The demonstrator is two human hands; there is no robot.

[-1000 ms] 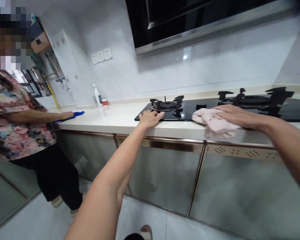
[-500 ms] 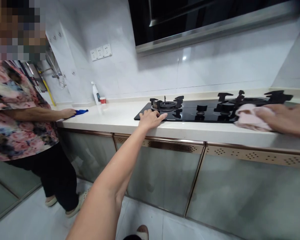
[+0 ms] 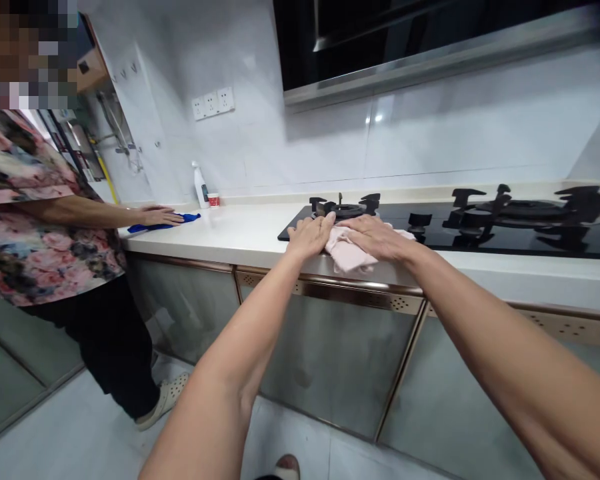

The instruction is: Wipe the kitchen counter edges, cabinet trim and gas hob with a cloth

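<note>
White countertop [image 3: 240, 232] surrounds the black cooktop [image 3: 437, 232]. Along its front-left edge, the pink cloth [image 3: 349, 252] stretches left-right, one fold drooping nearward. The right hand [image 3: 377, 237] covers it, fingers extended; whether they grip, I cannot tell. The left hand [image 3: 310, 235], just beside, rests unclenched. Left of the cooktop, farther back: white bottle [image 3: 200, 188], red cup [image 3: 213, 200], contents hidden.

The pink cloth [image 3: 349, 252] was pale, soft and crumpled, bunched in loose folds and partly covered from above. It lay across the front edge of the black hob [image 3: 433, 241], in front of the left burner, its near end reaching onto the white counter [image 3: 240, 230]. The hob, a glossy dark slab set flat in that counter, had 2 burners, each ringed by chunky black pan supports mirrored in its surface.
</note>
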